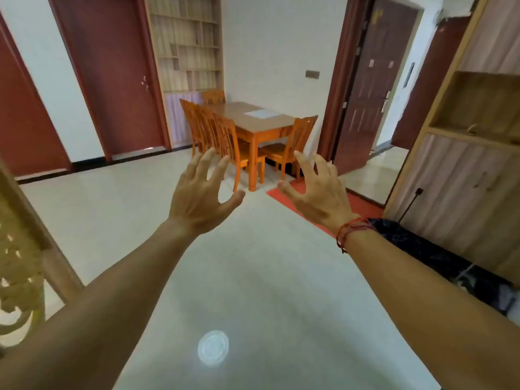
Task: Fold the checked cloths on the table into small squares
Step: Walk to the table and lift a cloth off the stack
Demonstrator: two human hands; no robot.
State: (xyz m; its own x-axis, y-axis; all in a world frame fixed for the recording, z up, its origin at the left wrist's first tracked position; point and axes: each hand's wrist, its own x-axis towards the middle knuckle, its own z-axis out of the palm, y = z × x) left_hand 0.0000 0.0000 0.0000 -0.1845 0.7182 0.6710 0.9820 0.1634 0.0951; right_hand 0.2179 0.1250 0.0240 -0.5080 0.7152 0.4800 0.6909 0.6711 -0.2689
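Both of my arms are stretched forward over a glossy pale surface (253,277) that fills the lower middle of the view. My left hand (199,192) is raised with its fingers spread and holds nothing. My right hand (315,187), with a red string at the wrist, is also raised with fingers spread and loosely bent, holding nothing. No checked cloth is in view. Far across the room stands a wooden dining table (253,119) with a pale flat sheet (260,113) lying on it; what it is cannot be told.
Several orange wooden chairs (225,142) surround the dining table. A red mat (357,204) lies on the floor to the right. A dark patterned edge (422,246) runs under my right forearm. A wooden cabinet (464,164) stands at right, a carved wooden frame (19,263) at left.
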